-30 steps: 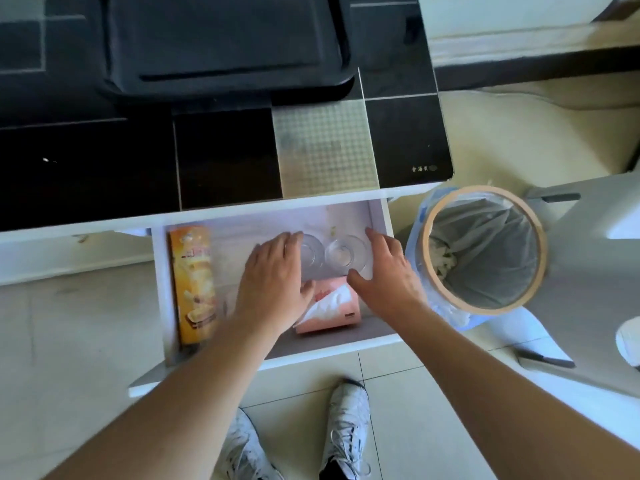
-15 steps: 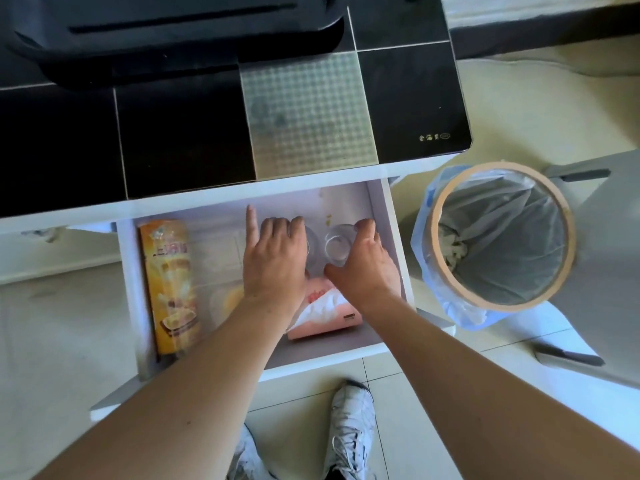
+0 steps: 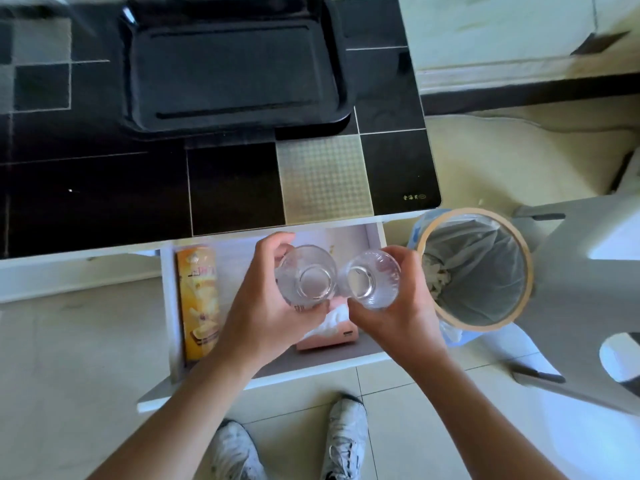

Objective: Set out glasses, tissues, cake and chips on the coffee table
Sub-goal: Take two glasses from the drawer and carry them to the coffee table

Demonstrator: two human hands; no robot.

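Glasses are held above the open drawer [image 3: 375,233], one in each hand. The left hand [image 3: 266,306] has its fingers and thumb curled around the left glass [image 3: 306,275], which is seen from above with its mouth toward the camera. The right hand [image 3: 398,306] grips the right glass [image 3: 370,278] in the same manner, and this one is tilted a little to the left. The two glasses are just beside each other, and I cannot tell if they touch. Under the hands, inside the drawer, lies a pink tissue box [image 3: 332,336] with white tissue coming out. At the left wall of the drawer lies a chips can [image 3: 199,299], orange and yellow, on its side. The dark tabletop [image 3: 104,188] behind the drawer carries a black tray [image 3: 228,64]. Beside the drawer on the right stands a waste bin [image 3: 474,268] with a plastic liner. On the floor below, two white shoes [image 3: 346,441] are visible.
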